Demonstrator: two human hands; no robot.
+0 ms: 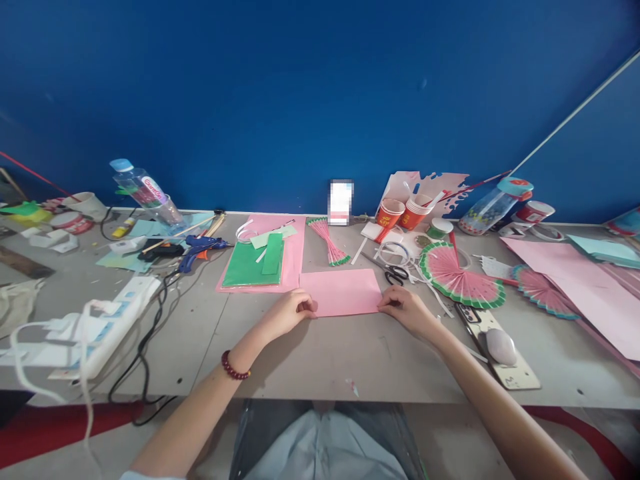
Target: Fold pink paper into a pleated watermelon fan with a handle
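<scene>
One pink sheet (343, 292) lies on the gray table (320, 363), directly before the person, its long sides running across. Fingers and thumb of the left hand (290, 313) close on its near left corner; the right hand (409, 312) pinches the near right corner the same way. A dark red bracelet (235, 366) circles the left wrist.

Just beyond the sheet lies a pleated strip (332, 243), pink with green ends, pinched narrow at its middle. Left of it, green paper (243, 263) rests on larger pink paper (296, 233). Black-handled scissors (397, 275) lie just beside the sheet's right edge, and past them spreads a pink fan (463, 277) with a green rim.

Farther back stand two stacks of red cups, the left stack (389, 215) near the right stack (415, 215). On the far left are a blue glue gun (197, 252), a white power strip (120, 327) and a tilted bottle (145, 190). Near the right forearm, a phone (520, 378) bears a whitish rounded object (501, 347). Behind everything rises a blue wall (300, 100).
</scene>
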